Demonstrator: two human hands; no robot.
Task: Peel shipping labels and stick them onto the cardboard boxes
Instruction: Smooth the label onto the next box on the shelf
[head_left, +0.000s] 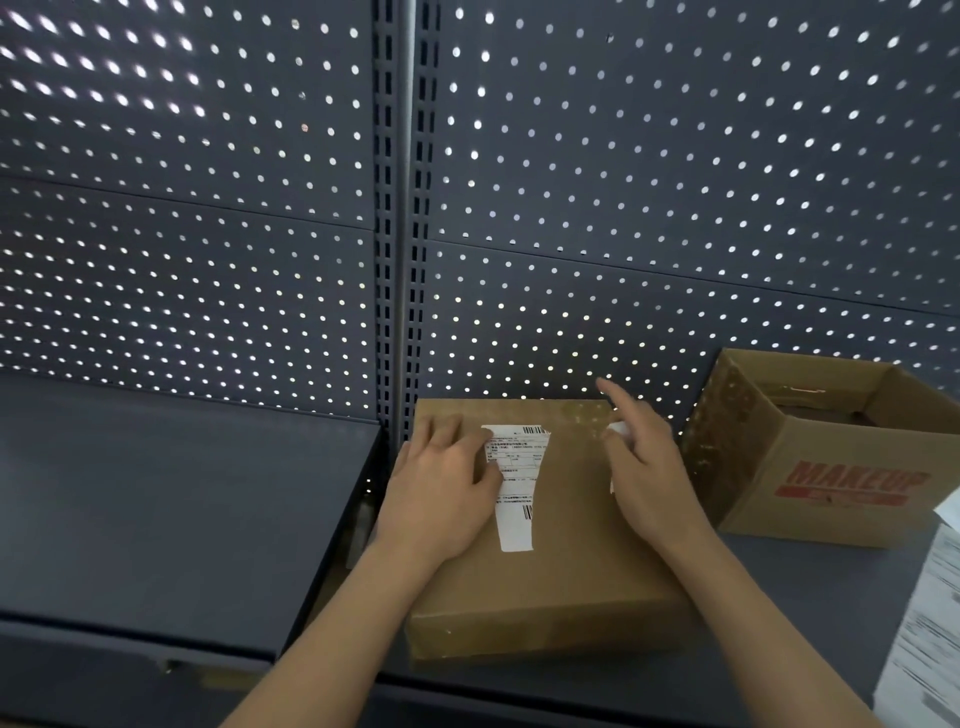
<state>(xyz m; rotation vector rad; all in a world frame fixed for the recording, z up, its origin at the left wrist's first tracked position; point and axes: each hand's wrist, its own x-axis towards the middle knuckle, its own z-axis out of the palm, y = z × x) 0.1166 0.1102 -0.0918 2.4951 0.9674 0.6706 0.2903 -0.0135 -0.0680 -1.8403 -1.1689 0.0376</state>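
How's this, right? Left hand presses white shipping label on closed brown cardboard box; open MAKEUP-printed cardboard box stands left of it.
Wrong side: head view shows the open MAKEUP-printed cardboard box right of the closed brown cardboard box, not left. Left hand does press the white shipping label.

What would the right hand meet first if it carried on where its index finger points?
Most likely the pegboard wall: the right hand, gripping a paper scrap, points its finger over the far edge of the box toward it. Depth is unclear, but nothing shows between.
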